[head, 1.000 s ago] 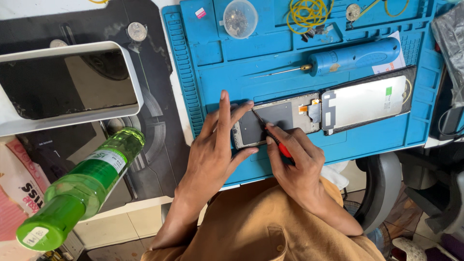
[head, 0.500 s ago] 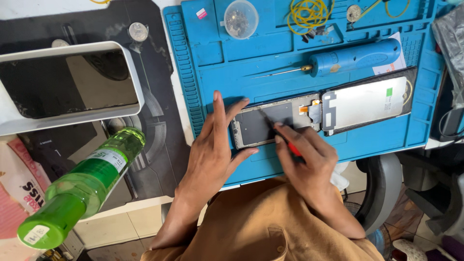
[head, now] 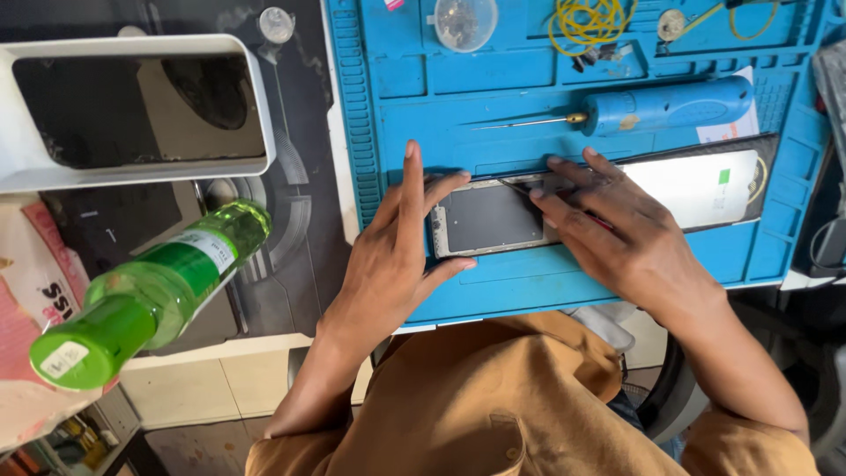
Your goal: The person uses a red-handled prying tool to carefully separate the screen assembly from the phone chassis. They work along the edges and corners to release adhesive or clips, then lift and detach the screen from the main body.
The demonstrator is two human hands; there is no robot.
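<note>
I read the scene from the head camera, looking straight down. The opened phone (head: 493, 219) lies flat on the blue work mat (head: 564, 106), which covers the right part of the tabletop (head: 291, 211), directly ahead of my torso.

Left hand (head: 397, 256): spread open, thumb against the near long edge of the phone, fingers against its far edge and left end. It braces the frame rather than lifting it.

Right hand (head: 617, 238): fingers extended and lying over the right end of the phone. A red sliver shows beneath the fingers; I cannot tell what it is, or whether the hand grips it.

Handling, as I judge it: the phone is light, thin and rigid, with a smooth grey inner plate that will slide on the mat. It is fragile where the separated white panel (head: 696, 189) adjoins its right end. Hold it by the long edges only; avoid pressing the middle.

Containers: a small clear round dish (head: 464, 22) sits at the top of the mat, apparently holding tiny parts, too small to identify. A white open tray (head: 26, 159) stands at the left; its interior looks dark, with contents unclear. A green bottle (head: 150, 295) with a green cap lies tilted near the left edge.

A blue powered screwdriver (head: 652, 106) rests just beyond the phone.
</note>
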